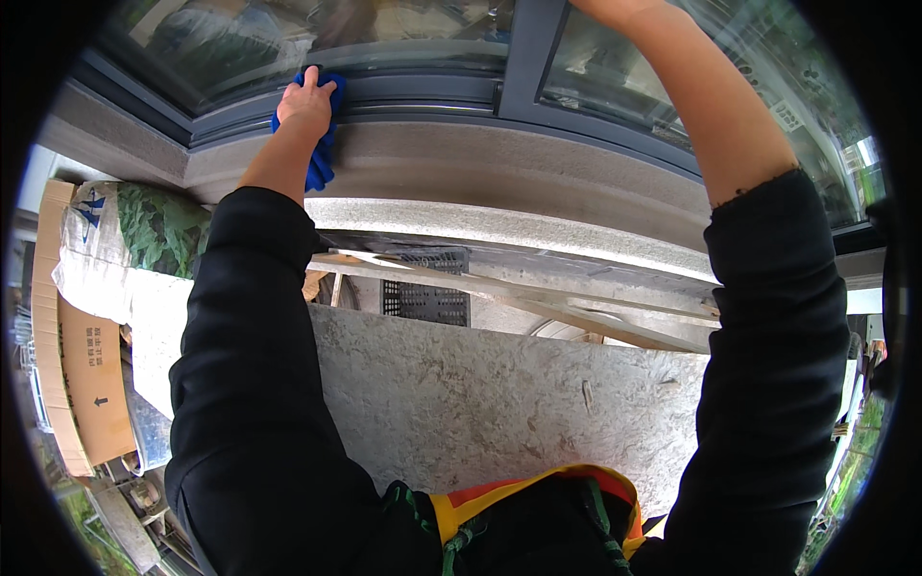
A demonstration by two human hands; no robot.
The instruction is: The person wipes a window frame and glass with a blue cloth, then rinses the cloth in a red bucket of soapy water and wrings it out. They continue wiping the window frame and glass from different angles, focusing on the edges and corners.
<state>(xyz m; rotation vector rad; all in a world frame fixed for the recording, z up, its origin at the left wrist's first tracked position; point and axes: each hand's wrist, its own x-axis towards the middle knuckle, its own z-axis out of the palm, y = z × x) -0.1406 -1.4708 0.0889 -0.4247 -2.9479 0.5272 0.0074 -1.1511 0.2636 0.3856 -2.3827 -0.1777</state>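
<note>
My left hand (305, 101) presses a blue cloth (323, 155) against the lower rail of a grey metal window frame (425, 88). Part of the cloth hangs below the rail, over the wall ledge. Above it is the left glass pane (410, 32), full of reflections. My right hand (612, 9) reaches up beside the frame's upright mullion (531, 57), in front of the right glass pane (612, 72). The picture's top edge cuts off its fingers, so whether it holds anything is hidden.
A rough pale board (504, 396) lies below me, with wooden battens (518, 288) and a black plastic crate (425, 301) beyond it. At left stand a cardboard box (94, 389) and a white woven sack (94, 252). A plastered ledge (461, 155) runs under the window.
</note>
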